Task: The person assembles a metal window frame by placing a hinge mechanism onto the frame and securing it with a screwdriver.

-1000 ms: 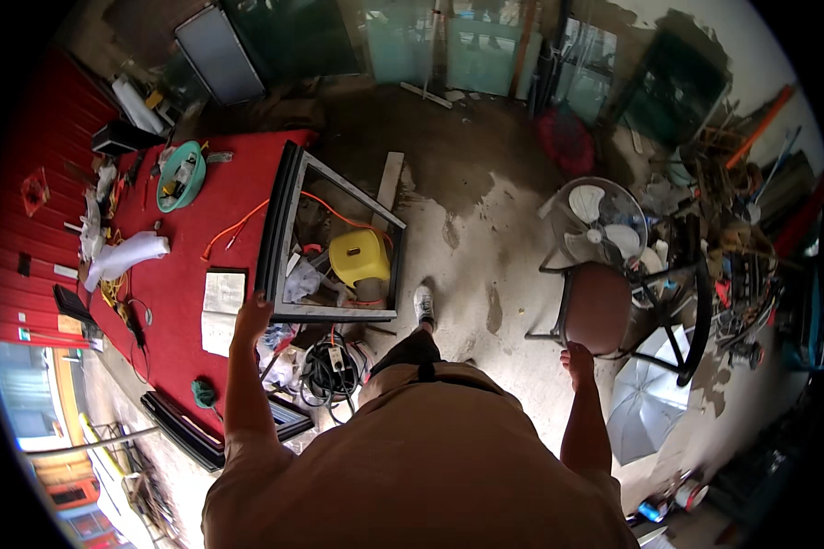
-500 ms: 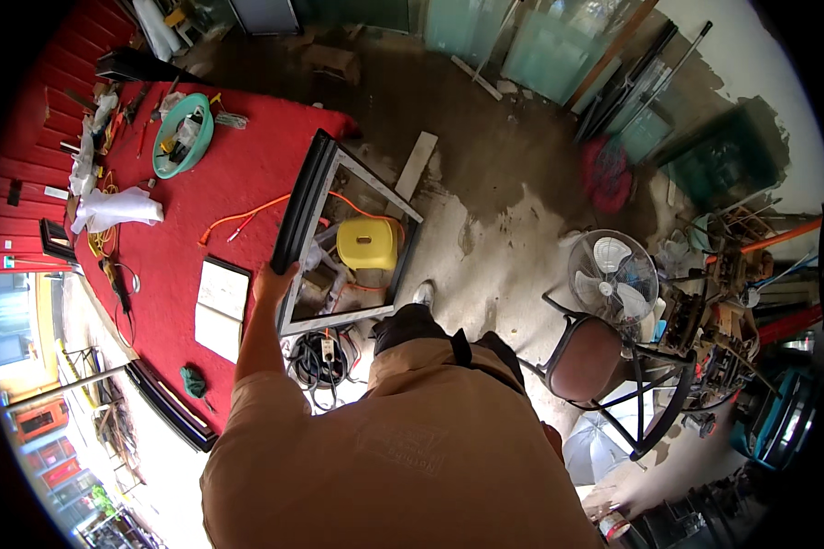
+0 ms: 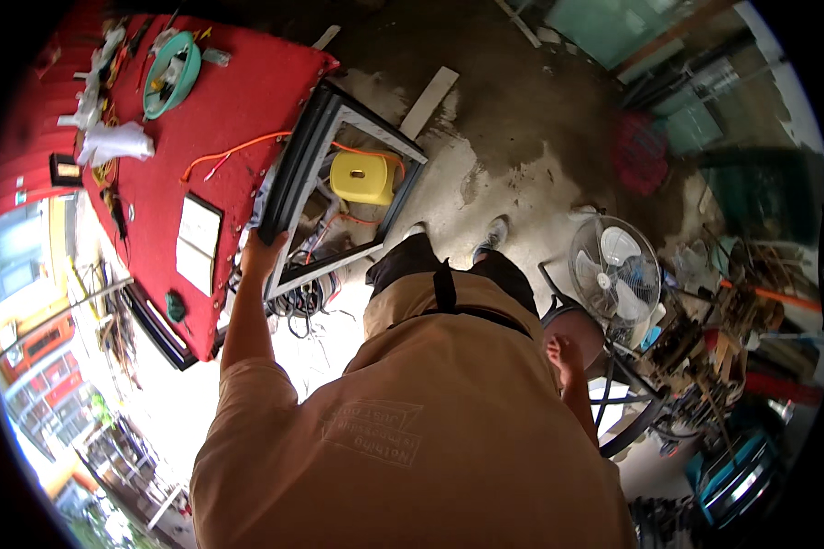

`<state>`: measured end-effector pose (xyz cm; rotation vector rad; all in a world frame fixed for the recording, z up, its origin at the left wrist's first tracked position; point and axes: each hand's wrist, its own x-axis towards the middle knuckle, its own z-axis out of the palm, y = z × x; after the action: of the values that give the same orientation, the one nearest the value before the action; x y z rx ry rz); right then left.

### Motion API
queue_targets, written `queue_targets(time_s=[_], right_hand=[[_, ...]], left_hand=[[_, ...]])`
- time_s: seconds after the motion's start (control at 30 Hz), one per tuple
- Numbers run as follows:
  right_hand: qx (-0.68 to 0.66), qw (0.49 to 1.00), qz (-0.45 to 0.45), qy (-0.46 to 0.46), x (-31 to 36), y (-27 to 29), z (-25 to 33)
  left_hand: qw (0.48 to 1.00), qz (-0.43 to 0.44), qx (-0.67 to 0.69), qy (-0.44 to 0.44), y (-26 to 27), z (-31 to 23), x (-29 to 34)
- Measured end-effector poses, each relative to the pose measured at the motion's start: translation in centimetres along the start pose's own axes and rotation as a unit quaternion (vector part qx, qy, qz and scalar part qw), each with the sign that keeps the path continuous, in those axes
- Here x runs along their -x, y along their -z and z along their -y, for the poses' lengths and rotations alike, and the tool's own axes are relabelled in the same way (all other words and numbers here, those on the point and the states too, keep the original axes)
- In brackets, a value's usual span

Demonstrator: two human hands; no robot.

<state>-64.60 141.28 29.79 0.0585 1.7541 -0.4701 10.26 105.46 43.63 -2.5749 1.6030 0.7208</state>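
Note:
A dark metal window frame [image 3: 295,174] with pale inner edges stands tilted against the red-covered table's edge. My left hand [image 3: 264,252] grips its lower left corner, the fingers wrapped over the dark side bar. Through the frame's opening shows a yellow plastic stool [image 3: 362,177] with an orange hose [image 3: 350,149] running behind it. An open notebook [image 3: 198,243] lies on the table beside my left hand. My right hand [image 3: 566,357] hangs at my right side near a brown-seated chair [image 3: 577,331]; its fingers are curled with nothing visible in them.
On the red table [image 3: 233,101] are a turquoise basin [image 3: 172,75] and a white plastic bag [image 3: 116,144]. Coiled black cable [image 3: 300,306] lies under the frame. To my right stand a floor fan [image 3: 615,272] and piled scrap. A board [image 3: 429,102] lies on the floor ahead.
My body has shifted and both feet now show. The frame has tipped a little, its lower corner now nearer me, still in my left hand. My right hand has come into fuller view.

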Motion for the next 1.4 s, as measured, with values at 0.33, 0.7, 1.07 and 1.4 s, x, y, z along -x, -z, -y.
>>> queue_targets(time_s=[0.33,0.7,1.07,1.4], right_hand=[[0.005,0.992,-0.050,0.119,-11.2,12.4,25.0],[0.277,0.928,0.165,0.187,-10.1,-4.1,28.8],[0.348,0.924,0.095,0.129,-7.5,-7.4,37.4],[0.494,0.825,0.103,0.255,-8.5,-14.7,43.3]], left_hand=[[0.995,-0.101,0.001,0.004,-7.8,-8.2,11.3],[0.998,-0.058,0.012,0.011,-11.5,-14.8,20.7],[0.996,-0.048,0.080,-0.007,-13.3,-16.0,22.4],[0.991,-0.063,0.120,-0.001,-14.6,-16.0,23.5]])
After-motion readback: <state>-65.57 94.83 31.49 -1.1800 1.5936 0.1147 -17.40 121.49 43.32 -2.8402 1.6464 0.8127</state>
